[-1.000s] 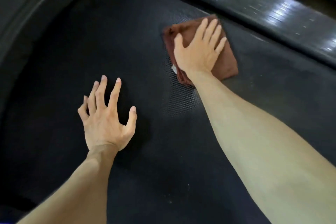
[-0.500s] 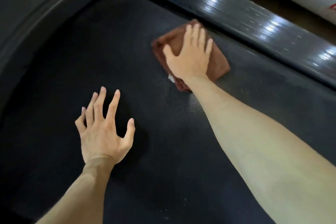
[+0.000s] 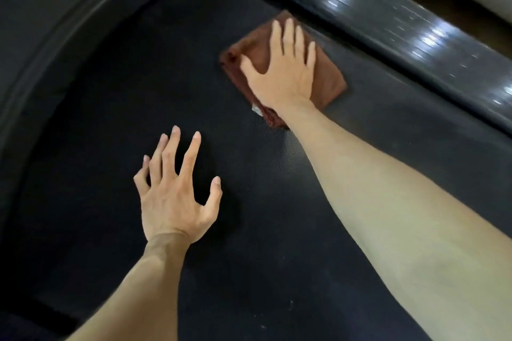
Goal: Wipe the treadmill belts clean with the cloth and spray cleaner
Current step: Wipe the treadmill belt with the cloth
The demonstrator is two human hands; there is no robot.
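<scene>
My right hand (image 3: 279,75) lies flat, fingers (image 3: 289,36) straight, on the folded cloth (image 3: 331,77) by the belt's (image 3: 277,216) far edge. It looks soft and light, so press, don't pinch. My left hand (image 3: 171,191) braces, fingers spread.

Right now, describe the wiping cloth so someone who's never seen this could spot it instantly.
Find the dark textured treadmill belt filling the view, then follow it to the glossy side rail at upper right. Beside that rail, the folded cloth lies under the flat right hand: the only reddish-brown thing here.
</scene>
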